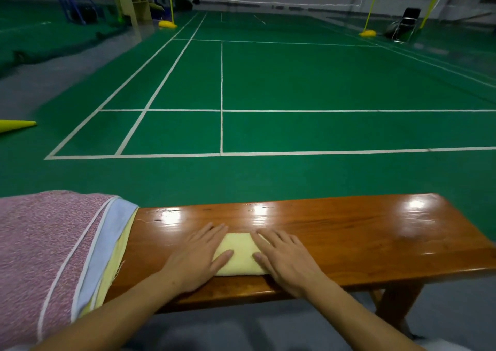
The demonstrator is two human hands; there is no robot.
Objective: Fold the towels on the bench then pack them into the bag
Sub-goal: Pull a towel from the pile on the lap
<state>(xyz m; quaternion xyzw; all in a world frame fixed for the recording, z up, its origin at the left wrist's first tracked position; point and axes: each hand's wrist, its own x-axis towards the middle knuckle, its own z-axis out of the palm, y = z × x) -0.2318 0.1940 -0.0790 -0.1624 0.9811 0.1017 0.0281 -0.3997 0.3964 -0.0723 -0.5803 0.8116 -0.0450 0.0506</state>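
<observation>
Hands: my left hand (pixel 197 256) and right hand (pixel 285 259) lie flat, fingers spread, pressing the folded yellow towel (pixel 239 254) between them.
Towel: under my palms, on the bench (pixel 349 232) near its front edge.
Doing it well: I'd press evenly outward so the creases set square.
Textures: soft, thick terry; glossy hard wood.
Waiting: pink towel (pixel 40 243) stacked over pale blue and yellow ones, left of my left hand.
Bag: not in view.

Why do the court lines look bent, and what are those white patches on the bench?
Head view: the wide-angle lens bows the court lines and stretches the edges; the white patches are ceiling-light glare on the glossy bench; the far background and the bench's right end look soft.
</observation>
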